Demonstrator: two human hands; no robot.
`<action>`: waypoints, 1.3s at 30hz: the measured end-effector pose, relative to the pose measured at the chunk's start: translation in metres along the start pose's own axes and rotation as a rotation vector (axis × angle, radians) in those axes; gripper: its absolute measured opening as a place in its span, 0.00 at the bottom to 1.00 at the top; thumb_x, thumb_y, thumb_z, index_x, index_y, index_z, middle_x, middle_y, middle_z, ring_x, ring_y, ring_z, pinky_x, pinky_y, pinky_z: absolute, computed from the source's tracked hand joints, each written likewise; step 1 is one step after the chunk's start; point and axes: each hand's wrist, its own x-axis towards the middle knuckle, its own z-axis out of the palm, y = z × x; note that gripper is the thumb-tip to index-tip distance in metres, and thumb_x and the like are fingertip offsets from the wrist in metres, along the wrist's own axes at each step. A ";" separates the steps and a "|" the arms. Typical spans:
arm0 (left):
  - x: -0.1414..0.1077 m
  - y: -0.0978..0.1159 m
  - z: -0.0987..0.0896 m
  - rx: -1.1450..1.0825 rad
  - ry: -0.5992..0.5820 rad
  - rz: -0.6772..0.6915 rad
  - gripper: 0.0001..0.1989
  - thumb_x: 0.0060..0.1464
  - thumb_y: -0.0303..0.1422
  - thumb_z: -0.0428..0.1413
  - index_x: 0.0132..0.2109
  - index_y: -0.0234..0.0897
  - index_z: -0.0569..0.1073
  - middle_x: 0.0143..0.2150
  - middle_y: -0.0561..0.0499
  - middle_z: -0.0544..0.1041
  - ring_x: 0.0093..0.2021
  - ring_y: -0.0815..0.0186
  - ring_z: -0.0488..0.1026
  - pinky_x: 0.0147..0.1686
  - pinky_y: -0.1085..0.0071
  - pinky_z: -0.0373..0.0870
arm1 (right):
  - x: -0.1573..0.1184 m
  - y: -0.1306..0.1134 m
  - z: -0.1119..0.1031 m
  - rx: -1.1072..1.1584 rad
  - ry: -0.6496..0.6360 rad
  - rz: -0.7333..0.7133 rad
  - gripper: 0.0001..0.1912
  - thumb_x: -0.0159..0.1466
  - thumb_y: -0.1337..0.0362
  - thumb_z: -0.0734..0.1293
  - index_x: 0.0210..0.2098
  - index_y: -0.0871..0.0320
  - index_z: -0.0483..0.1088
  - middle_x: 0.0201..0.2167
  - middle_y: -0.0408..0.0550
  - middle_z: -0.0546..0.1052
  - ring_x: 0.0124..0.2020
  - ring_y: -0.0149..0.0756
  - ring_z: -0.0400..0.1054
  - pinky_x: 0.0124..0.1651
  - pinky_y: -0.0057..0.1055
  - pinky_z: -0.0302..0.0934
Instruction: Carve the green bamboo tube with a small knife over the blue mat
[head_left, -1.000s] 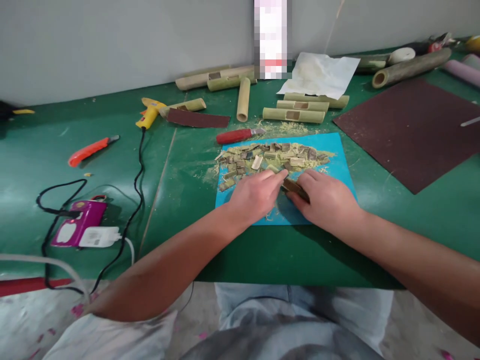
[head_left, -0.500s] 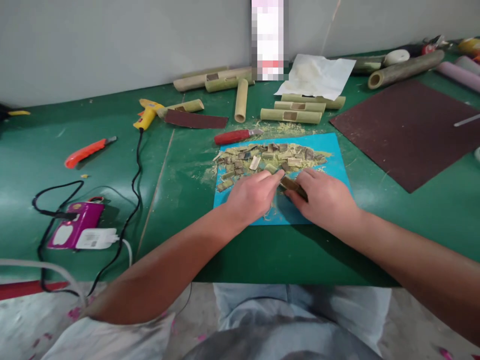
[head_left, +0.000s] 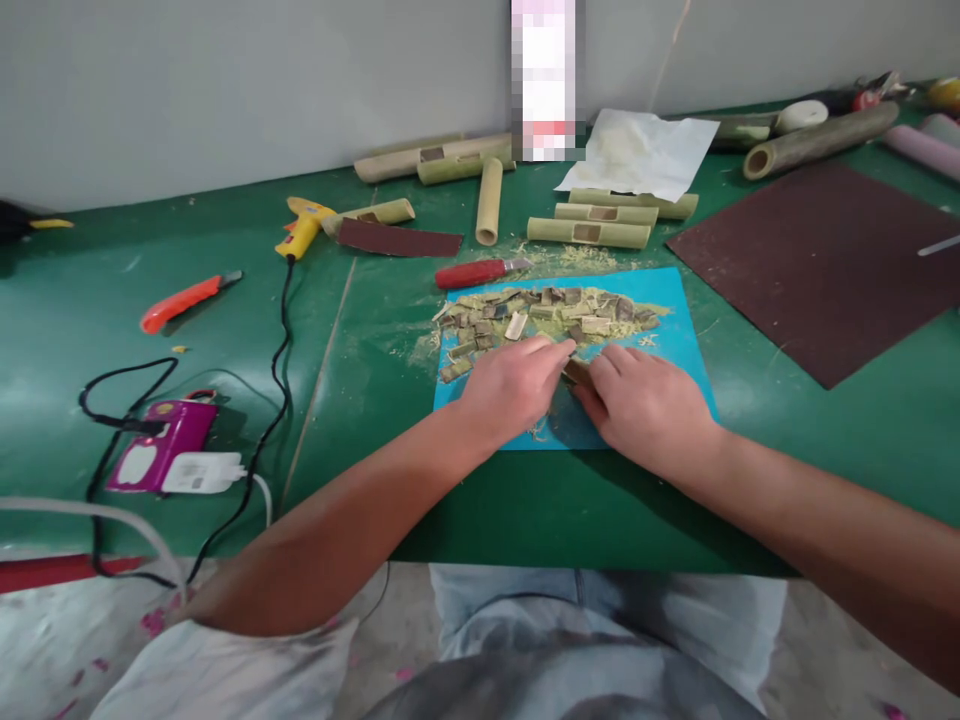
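Observation:
Both hands meet over a blue mat on the green table. My left hand is closed around a piece of bamboo tube, with the thumb and forefinger towards its middle. A small dark edge shows by the left fingertips; what it is, I cannot make out. My right hand wraps the other end of the same bamboo, fingers curled over it and thumb below. Most of the bamboo is hidden by the fingers. Just beyond them lies a pile of bamboo chips and shavings. A red-handled knife rests behind the mat.
Cut bamboo tubes lie at the back, near a white paper. To the right is a dark brown sheet. On the left are a yellow glue gun, an orange cutter and a purple power strip with cables.
My right hand has come closer to my left, and less of the bamboo shows between them. The whole view has shifted slightly; the other things lie as before.

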 end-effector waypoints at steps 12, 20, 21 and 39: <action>0.000 -0.001 0.001 -0.001 -0.026 -0.001 0.22 0.73 0.36 0.40 0.57 0.34 0.76 0.33 0.47 0.76 0.32 0.66 0.75 0.31 0.73 0.69 | 0.000 0.004 0.001 0.090 -0.017 0.129 0.12 0.68 0.57 0.63 0.33 0.57 0.71 0.30 0.49 0.74 0.29 0.37 0.64 0.28 0.33 0.44; 0.001 0.001 -0.001 -0.010 -0.016 -0.008 0.22 0.73 0.36 0.41 0.55 0.34 0.77 0.35 0.46 0.78 0.34 0.65 0.76 0.32 0.73 0.69 | 0.000 0.003 0.000 0.013 -0.011 0.023 0.12 0.69 0.61 0.60 0.34 0.59 0.72 0.31 0.52 0.75 0.31 0.39 0.66 0.30 0.34 0.46; 0.001 0.001 -0.001 0.003 -0.018 0.000 0.22 0.73 0.36 0.40 0.56 0.33 0.76 0.34 0.46 0.77 0.33 0.65 0.76 0.31 0.72 0.69 | 0.000 0.004 0.000 0.035 -0.020 0.076 0.12 0.69 0.58 0.62 0.34 0.58 0.72 0.31 0.51 0.75 0.30 0.38 0.65 0.29 0.34 0.45; 0.001 0.004 -0.004 0.027 0.003 0.013 0.20 0.72 0.33 0.41 0.54 0.35 0.77 0.35 0.48 0.79 0.32 0.66 0.76 0.29 0.73 0.68 | -0.001 -0.005 -0.002 -0.085 -0.018 -0.001 0.14 0.71 0.64 0.59 0.34 0.61 0.73 0.30 0.53 0.75 0.32 0.39 0.67 0.31 0.35 0.45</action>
